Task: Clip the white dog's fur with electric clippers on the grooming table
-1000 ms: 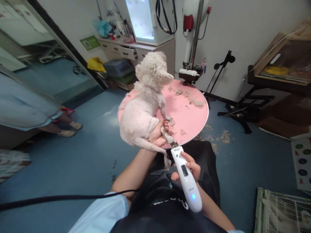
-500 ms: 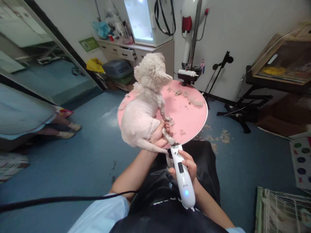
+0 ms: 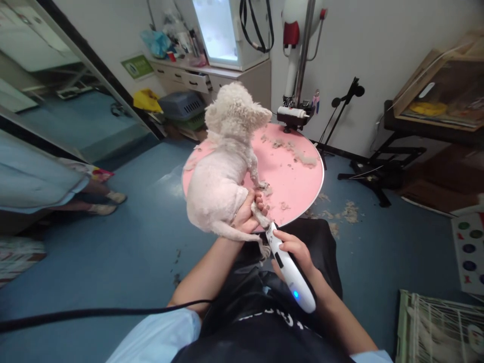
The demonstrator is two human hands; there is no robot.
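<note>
A white dog (image 3: 216, 181), its body clipped short and its head still curly, sits on a round pink table (image 3: 297, 184) facing away to the right. My left hand (image 3: 247, 213) reaches under its rear and is closed around one hind leg, whose paw (image 3: 260, 217) points toward me. The other hind leg hangs over my left wrist. My right hand (image 3: 298, 252) grips a white hair clipper (image 3: 289, 269) with a lit blue light. The clipper's head is at the held paw; whether the blade touches it I cannot tell.
Cut fur (image 3: 295, 151) lies on the table and on the floor to its right. A post with a tool holder (image 3: 293, 118) stands at the table's back edge. A black cord (image 3: 106, 311) crosses at lower left. Another person's legs (image 3: 94, 201) show at left. A wire crate (image 3: 440, 327) sits lower right.
The clipper has rolled and tilted, its rear end swinging right and slightly up with my right hand. The dog's head has turned slightly. My left hand keeps its hold.
</note>
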